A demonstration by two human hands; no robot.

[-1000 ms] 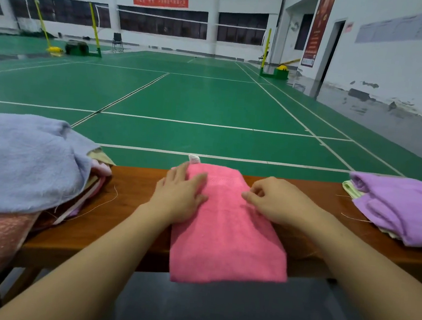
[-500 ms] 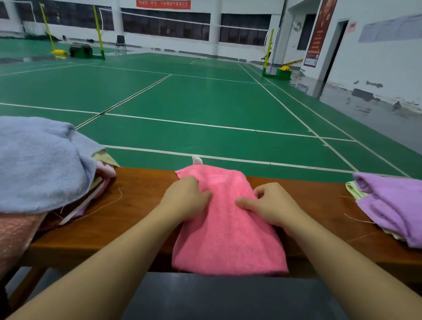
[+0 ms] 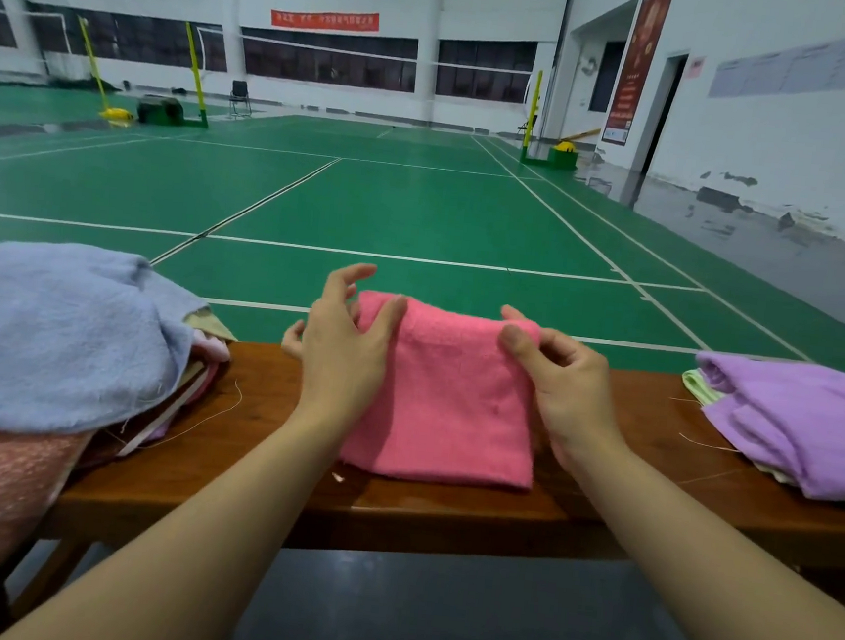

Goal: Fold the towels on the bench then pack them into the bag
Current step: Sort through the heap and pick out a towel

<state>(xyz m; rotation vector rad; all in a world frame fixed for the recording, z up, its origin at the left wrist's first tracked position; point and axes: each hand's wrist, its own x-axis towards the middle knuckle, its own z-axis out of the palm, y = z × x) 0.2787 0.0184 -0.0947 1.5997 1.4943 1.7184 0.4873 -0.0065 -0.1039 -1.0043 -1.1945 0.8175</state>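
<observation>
On the bench (image 3: 255, 422), centre, both hands pinch a pink towel (image 3: 442, 414): left hand (image 3: 343, 348) and right hand (image 3: 561, 384) should keep its corners level while folding.

A green badminton court floor (image 3: 395, 203) with white lines stretches to white walls (image 3: 788, 148), dark windows (image 3: 326, 60), yellow net posts (image 3: 194, 72) and a red banner (image 3: 324, 19).

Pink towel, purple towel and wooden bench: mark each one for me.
pink towel (image 3: 445, 409), head view, middle of its front face
purple towel (image 3: 807, 429), head view, top layer
wooden bench (image 3: 443, 507), head view, bare front edge
</observation>
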